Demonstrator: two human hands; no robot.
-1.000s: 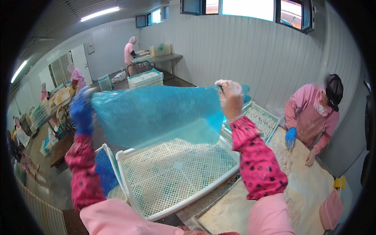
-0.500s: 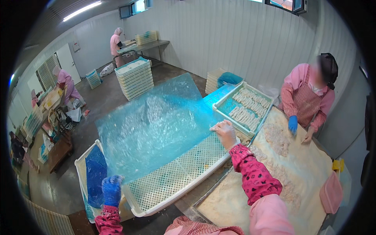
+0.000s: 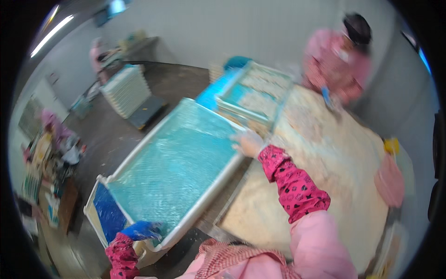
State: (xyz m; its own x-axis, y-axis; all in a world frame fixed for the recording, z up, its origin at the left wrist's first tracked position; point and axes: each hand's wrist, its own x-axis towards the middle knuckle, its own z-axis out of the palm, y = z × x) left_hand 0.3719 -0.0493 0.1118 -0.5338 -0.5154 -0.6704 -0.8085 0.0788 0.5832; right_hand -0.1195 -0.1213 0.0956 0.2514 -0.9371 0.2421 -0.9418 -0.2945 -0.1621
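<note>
A blue translucent plastic sheet [image 3: 172, 162] lies spread in a white plastic tray [image 3: 204, 207], covering its lattice bottom. My left hand [image 3: 141, 230], in a blue glove, is at the sheet's near left corner. Its fingers reach over the tray's edge, slightly blurred. At the right end, my right hand [image 3: 249, 142] wears a clear glove and rests by the sheet's right edge at the tray rim. Its fingers look stretched out and apart. Pink patterned sleeves cover both forearms.
A powder-covered worktable [image 3: 274, 204] stands to the right, with a co-worker [image 3: 339, 65] at its far side. Beyond my right hand is a tray of pale strips [image 3: 223, 101]. Stacked trays [image 3: 124, 90] stand on the floor. A pink scoop-like container [image 3: 389, 181] hangs at far right.
The sheet, earlier raised and billowing above the tray, now lies down in it. My right hand has come down to the tray's rim. The whole view has shifted.
</note>
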